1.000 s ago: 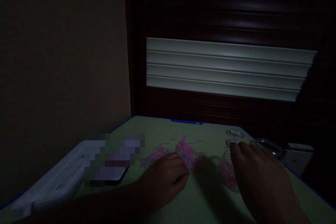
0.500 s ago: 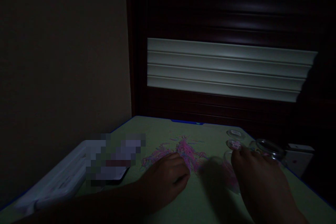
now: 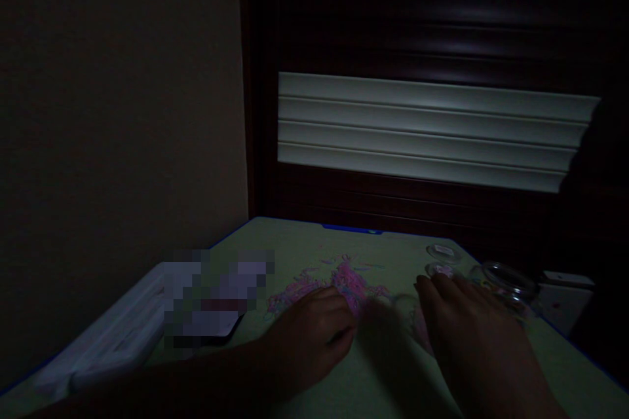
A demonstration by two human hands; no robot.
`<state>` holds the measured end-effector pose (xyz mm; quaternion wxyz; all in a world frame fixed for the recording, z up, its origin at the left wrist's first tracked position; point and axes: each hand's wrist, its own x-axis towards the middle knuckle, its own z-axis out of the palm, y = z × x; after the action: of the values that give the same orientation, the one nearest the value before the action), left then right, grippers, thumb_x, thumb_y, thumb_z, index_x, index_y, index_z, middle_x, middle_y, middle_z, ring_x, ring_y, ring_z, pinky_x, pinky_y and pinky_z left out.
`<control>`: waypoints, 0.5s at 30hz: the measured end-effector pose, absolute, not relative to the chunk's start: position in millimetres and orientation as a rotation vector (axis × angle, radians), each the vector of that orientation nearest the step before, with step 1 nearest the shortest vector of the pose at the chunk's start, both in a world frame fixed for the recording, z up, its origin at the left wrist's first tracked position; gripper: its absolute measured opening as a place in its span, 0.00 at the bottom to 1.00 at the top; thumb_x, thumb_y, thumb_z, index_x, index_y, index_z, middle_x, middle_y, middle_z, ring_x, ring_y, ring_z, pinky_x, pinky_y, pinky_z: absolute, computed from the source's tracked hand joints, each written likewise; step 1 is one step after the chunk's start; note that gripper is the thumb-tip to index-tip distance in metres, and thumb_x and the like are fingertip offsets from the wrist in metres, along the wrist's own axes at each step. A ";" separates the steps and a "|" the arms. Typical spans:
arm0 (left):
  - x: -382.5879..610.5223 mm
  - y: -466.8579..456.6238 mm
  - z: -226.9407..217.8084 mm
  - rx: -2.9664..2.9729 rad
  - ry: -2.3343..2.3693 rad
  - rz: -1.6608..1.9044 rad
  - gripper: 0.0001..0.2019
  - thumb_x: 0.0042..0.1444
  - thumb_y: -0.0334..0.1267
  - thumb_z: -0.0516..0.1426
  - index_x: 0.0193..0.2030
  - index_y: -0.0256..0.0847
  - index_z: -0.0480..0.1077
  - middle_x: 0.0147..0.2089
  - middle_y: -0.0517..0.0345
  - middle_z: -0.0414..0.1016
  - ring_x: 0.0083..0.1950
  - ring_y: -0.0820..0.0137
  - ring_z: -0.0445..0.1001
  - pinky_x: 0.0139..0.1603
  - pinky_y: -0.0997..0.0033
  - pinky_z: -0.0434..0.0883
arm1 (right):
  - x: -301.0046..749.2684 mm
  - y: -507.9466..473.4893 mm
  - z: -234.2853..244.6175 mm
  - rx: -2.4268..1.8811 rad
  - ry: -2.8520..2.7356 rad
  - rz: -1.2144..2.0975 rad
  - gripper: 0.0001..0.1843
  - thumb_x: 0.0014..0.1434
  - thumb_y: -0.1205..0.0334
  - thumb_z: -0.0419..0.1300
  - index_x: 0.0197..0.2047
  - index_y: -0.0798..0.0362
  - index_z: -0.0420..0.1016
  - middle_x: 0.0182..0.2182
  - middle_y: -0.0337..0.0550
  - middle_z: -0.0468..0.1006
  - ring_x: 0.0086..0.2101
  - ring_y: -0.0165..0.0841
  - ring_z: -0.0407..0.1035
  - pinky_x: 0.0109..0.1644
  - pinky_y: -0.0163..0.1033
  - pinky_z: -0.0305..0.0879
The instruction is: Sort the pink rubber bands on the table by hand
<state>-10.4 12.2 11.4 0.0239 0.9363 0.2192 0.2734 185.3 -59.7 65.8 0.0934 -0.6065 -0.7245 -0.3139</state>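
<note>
Super dark shot, but here's what I can make out. The biggest change in the last second is the **right hand** (image 3: 472,324). Its fingertips were right up on the small round **disc** (image 3: 439,270) a moment ago, and now they've slid off and sit just beside it. That hand is open with the fingers spread, and it doesn't look like it's carrying anything.

The **left hand** (image 3: 307,347) has barely moved. It's loosely curled at the near edge of the tangled pile of pink and blue **rubber bands** (image 3: 344,285), touching them or very close. It's too dim to tell if it's actually pinching any strands.

The pile is still spread across the middle of the green **table** (image 3: 299,242). Between it and the right hand is a clear **dish** (image 3: 420,330) with some pink inside, now mostly hidden by that hand and its shadow. Behind the hand there's a second round **lid** (image 3: 443,251) and a glass **jar** (image 3: 506,288) lying on its side, with a white **box** (image 3: 565,301) past that. Over on the left is a white **tray** (image 3: 113,334), next to a pixelated **patch** (image 3: 216,294) I can't make out at all.
</note>
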 end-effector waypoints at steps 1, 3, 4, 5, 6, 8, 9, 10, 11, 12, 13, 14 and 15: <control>-10.4 12.3 11.0 2.897 0.691 0.841 0.05 0.56 0.26 0.51 0.33 0.36 0.67 0.32 0.58 0.68 0.36 0.71 0.64 0.40 0.71 0.60 | 181.8 -58.8 64.2 -1.758 -2.195 -0.837 0.14 0.48 0.79 0.52 0.33 0.54 0.73 0.30 0.46 0.75 0.32 0.40 0.69 0.34 0.42 0.61; -10.4 12.4 10.2 2.897 0.710 0.834 0.05 0.55 0.26 0.51 0.32 0.37 0.66 0.32 0.58 0.68 0.37 0.70 0.64 0.40 0.70 0.60 | 173.9 -56.6 58.8 -1.650 -2.319 -0.543 0.13 0.50 0.78 0.53 0.29 0.51 0.72 0.26 0.40 0.74 0.28 0.34 0.69 0.28 0.35 0.57; -10.4 12.5 9.9 2.897 0.718 0.829 0.05 0.55 0.26 0.51 0.32 0.37 0.66 0.32 0.58 0.68 0.37 0.70 0.64 0.40 0.70 0.60 | 169.7 -55.5 55.5 -1.630 -2.353 -0.415 0.12 0.50 0.77 0.53 0.28 0.51 0.71 0.26 0.38 0.74 0.27 0.31 0.69 0.26 0.33 0.56; -10.4 12.5 9.7 2.896 0.730 0.828 0.05 0.55 0.25 0.51 0.32 0.38 0.66 0.32 0.58 0.68 0.37 0.70 0.64 0.40 0.70 0.60 | 165.7 -54.5 52.5 -1.612 -2.384 -0.337 0.12 0.50 0.77 0.53 0.28 0.51 0.71 0.26 0.37 0.74 0.26 0.30 0.69 0.26 0.32 0.54; -10.4 12.5 9.7 2.894 0.746 0.830 0.06 0.55 0.25 0.51 0.32 0.38 0.66 0.32 0.58 0.68 0.37 0.70 0.64 0.40 0.70 0.60 | 162.2 -53.7 49.9 -1.617 -2.412 -0.285 0.11 0.49 0.77 0.54 0.27 0.51 0.71 0.25 0.36 0.74 0.25 0.30 0.69 0.26 0.33 0.53; -10.5 12.7 10.0 2.886 0.790 0.834 0.05 0.55 0.26 0.52 0.32 0.38 0.66 0.33 0.59 0.68 0.37 0.70 0.64 0.40 0.70 0.60 | 157.9 -52.5 47.1 -1.663 -2.448 -0.243 0.10 0.47 0.76 0.55 0.25 0.51 0.71 0.25 0.36 0.75 0.25 0.30 0.69 0.26 0.34 0.51; -10.6 12.9 10.2 2.882 0.814 0.837 0.05 0.55 0.26 0.52 0.32 0.38 0.66 0.33 0.59 0.68 0.37 0.70 0.64 0.41 0.70 0.60 | 157.4 -52.0 46.8 -1.694 -2.463 -0.230 0.10 0.46 0.76 0.55 0.25 0.51 0.72 0.25 0.37 0.75 0.25 0.31 0.69 0.25 0.34 0.50; -10.8 13.1 10.3 2.880 0.840 0.840 0.05 0.55 0.27 0.52 0.32 0.38 0.66 0.33 0.58 0.68 0.37 0.70 0.64 0.41 0.69 0.60 | 157.9 -51.5 47.0 -1.723 -2.475 -0.222 0.10 0.46 0.75 0.55 0.25 0.51 0.72 0.25 0.38 0.76 0.25 0.32 0.70 0.24 0.35 0.49; -11.1 13.5 10.4 2.878 0.873 0.840 0.05 0.55 0.27 0.52 0.32 0.39 0.66 0.33 0.58 0.68 0.37 0.69 0.64 0.42 0.69 0.60 | 159.2 -51.0 47.4 -1.747 -2.485 -0.212 0.10 0.46 0.75 0.55 0.25 0.51 0.73 0.25 0.38 0.76 0.25 0.32 0.70 0.24 0.34 0.48; -11.5 13.9 10.3 2.873 0.918 0.846 0.05 0.55 0.27 0.51 0.32 0.39 0.66 0.32 0.58 0.67 0.37 0.69 0.64 0.42 0.68 0.60 | 160.9 -50.5 47.7 -1.760 -2.489 -0.207 0.11 0.45 0.76 0.54 0.26 0.51 0.73 0.26 0.39 0.76 0.25 0.32 0.70 0.23 0.34 0.48; -12.0 14.2 10.2 2.864 0.973 0.856 0.06 0.55 0.27 0.51 0.32 0.39 0.66 0.32 0.58 0.67 0.37 0.68 0.64 0.42 0.67 0.60 | 162.7 -50.0 47.8 -1.760 -2.488 -0.209 0.11 0.46 0.76 0.54 0.26 0.51 0.74 0.26 0.39 0.77 0.26 0.33 0.70 0.23 0.34 0.47; -12.5 14.3 10.1 2.852 1.032 0.869 0.06 0.54 0.27 0.50 0.31 0.39 0.66 0.32 0.57 0.67 0.37 0.67 0.63 0.42 0.66 0.60 | 164.4 -49.5 47.6 -1.749 -2.484 -0.216 0.12 0.46 0.76 0.54 0.27 0.51 0.74 0.26 0.40 0.77 0.26 0.33 0.70 0.23 0.34 0.48; -13.0 14.3 10.0 2.839 1.089 0.880 0.07 0.53 0.26 0.50 0.31 0.39 0.66 0.32 0.57 0.66 0.38 0.67 0.63 0.42 0.66 0.60 | 165.6 -49.0 47.0 -1.735 -2.480 -0.223 0.12 0.46 0.76 0.54 0.27 0.50 0.74 0.27 0.40 0.77 0.25 0.33 0.70 0.23 0.34 0.48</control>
<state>-13.0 14.3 10.0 -0.0119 0.8969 0.3439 0.2780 165.6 -49.0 47.0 0.0535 -0.5709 -0.8160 -0.0733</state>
